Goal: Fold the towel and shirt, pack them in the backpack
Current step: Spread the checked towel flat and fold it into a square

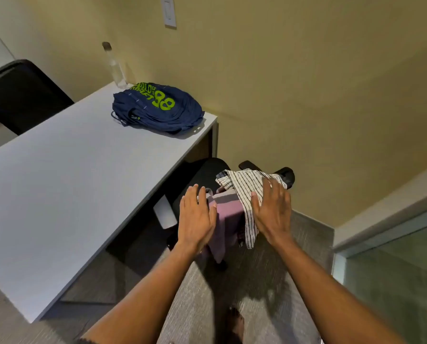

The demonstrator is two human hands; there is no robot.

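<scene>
A lilac cloth towel (228, 214) hung over a black office chair (207, 172), its length running down toward the grey carpet (257, 281). A white, dark-striped shirt (244, 187) lay bunched against it. The left hand (196, 214) rested flat, fingers straight, at the towel's edge. The right hand (272, 209) lay spread on the shirt, gripping nothing. A navy, green-lettered fabric backpack (157, 108) lay on the white bench (71, 170).

The backpack (157, 109) lies on the desk's (66, 175) far right corner, a bottle (114, 67) behind it; shirt (249, 194) and towel (228, 219) drape the chair (207, 175) right of the desk.
</scene>
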